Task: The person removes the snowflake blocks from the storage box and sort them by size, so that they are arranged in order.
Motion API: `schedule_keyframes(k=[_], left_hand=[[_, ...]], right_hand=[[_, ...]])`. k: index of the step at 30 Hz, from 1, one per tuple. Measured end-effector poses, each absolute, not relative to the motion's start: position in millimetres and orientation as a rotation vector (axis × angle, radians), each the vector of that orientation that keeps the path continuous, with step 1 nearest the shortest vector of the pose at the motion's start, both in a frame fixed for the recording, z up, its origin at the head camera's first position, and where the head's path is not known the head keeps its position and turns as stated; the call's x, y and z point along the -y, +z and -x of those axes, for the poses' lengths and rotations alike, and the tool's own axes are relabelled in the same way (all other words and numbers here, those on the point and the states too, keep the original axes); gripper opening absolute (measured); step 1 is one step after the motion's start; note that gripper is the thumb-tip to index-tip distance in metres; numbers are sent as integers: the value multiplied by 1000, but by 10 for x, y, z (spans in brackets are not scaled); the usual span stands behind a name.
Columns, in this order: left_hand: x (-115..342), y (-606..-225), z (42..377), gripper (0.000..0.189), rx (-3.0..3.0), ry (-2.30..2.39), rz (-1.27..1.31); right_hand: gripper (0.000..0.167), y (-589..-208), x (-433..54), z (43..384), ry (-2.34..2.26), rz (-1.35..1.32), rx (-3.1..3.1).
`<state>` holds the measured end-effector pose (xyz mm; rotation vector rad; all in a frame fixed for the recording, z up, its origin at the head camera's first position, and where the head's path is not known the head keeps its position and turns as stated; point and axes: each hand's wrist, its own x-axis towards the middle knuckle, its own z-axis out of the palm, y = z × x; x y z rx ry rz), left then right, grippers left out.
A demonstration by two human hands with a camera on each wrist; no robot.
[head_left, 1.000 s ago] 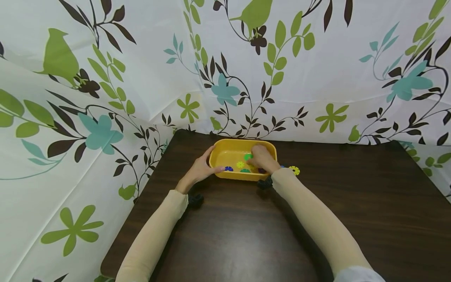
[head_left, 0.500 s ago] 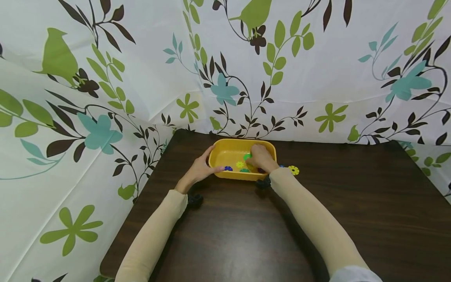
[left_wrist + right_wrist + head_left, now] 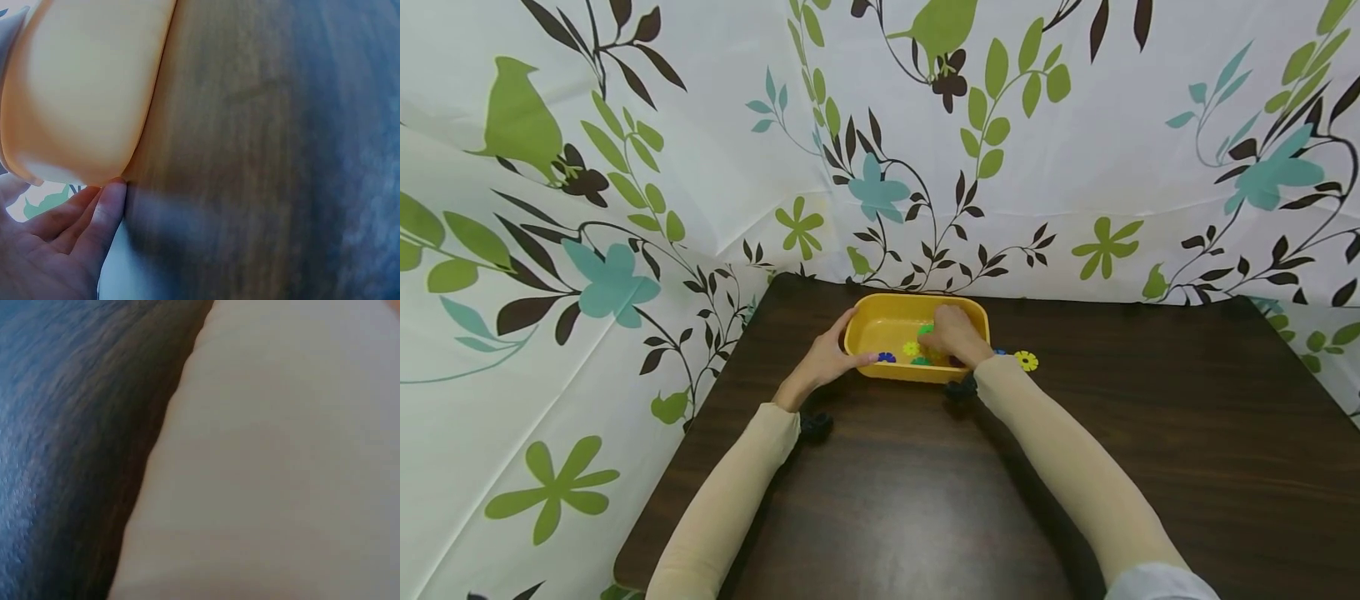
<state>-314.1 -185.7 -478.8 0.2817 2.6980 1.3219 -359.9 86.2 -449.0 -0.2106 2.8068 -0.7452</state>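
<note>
A yellow plastic tub (image 3: 910, 374) stands at the far side of the table. My left hand (image 3: 825, 361) grips its left end, thumb over the front rim; in the left wrist view the fingertips (image 3: 114, 190) meet the tub's outer wall. My right hand (image 3: 958, 335) reaches down inside the right half, fingers bent among small flower-shaped plastic pieces. Nearest its fingertips is a green piece (image 3: 925, 330); I cannot tell whether they pinch anything. A yellow piece (image 3: 911, 348), a blue piece (image 3: 886, 357) and another green piece (image 3: 921, 361) lie on the tub's floor.
Right of the tub, a yellow flower piece (image 3: 1026, 361) lies on the dark wooden table (image 3: 910, 483), with a blue piece (image 3: 1000, 352) partly hidden by the right wrist. A patterned curtain (image 3: 715, 150) hangs behind and left. The right wrist view holds mostly a pale sleeve (image 3: 262, 456).
My right hand's fingers have shifted slightly leftward inside the tub, covering more of the green piece. The left hand keeps its hold on the tub.
</note>
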Motion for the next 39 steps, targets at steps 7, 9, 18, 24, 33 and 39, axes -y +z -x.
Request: schedule_keyframes(k=[7,9,18,24,33,39], left_hand=[[1853,-4782,3136,111,-2693,1318,-267],[1851,-4780,3137,110,-2698,1318,-267],[1859,-4785,3132,109,-2709,1319,-290],[1848,-4792,3137,108,-2702,1321,-276],[1841,-4775,3124,108,-2699,1321,-289],[1850,-4789,3125,106,-2707,1313,-298]], right_hand=[[37,-4460,-910,3566,-774,203,-2821],[36,-4432,-924,3544,-792,212,-2829],[33,-4321,-982,3416,-841,307,-2935],[27,-4322,-1038,3335,-905,308,-2964],[39,-4327,-1159,3196,-976,375,-3027],[48,-4345,-1235,3124,-991,400,-3051]])
